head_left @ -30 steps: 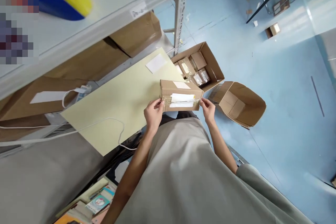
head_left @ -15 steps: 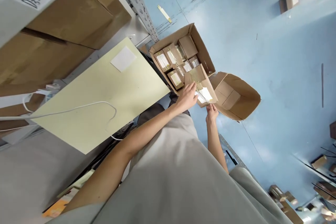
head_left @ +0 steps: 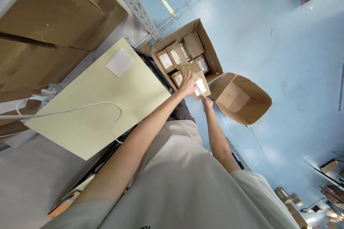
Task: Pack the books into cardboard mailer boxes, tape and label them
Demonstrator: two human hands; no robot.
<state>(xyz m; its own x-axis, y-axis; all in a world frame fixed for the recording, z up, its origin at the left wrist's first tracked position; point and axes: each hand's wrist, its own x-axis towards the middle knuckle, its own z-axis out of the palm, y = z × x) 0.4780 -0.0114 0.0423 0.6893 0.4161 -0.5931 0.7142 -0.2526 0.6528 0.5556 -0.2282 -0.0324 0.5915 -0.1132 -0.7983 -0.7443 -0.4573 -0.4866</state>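
Note:
A small brown cardboard box (head_left: 203, 81) with a white label and clear tape is held tilted over the near side of a larger open carton (head_left: 212, 52). My left hand (head_left: 188, 85) lies across its left side, the fingers bent over the top face. With its fingers pinched, my right hand (head_left: 207, 103) grips the near edge by the corner. Several taped small boxes with white labels sit inside the carton, among them a plain-topped box (head_left: 193, 44) at the far side. The held box hides some of them.
An open carton (head_left: 245, 98) stands on the blue floor to the right. At left, a pale yellow board (head_left: 94, 111) carries a white card (head_left: 119, 62) and a white cable (head_left: 80, 108). A metal rack post (head_left: 134, 5) and large boxes (head_left: 59, 14) are beyond it.
Both hands and the small box have shifted left and slightly up in view, farther over the open carton. The box looks smaller now, so it seems lower.

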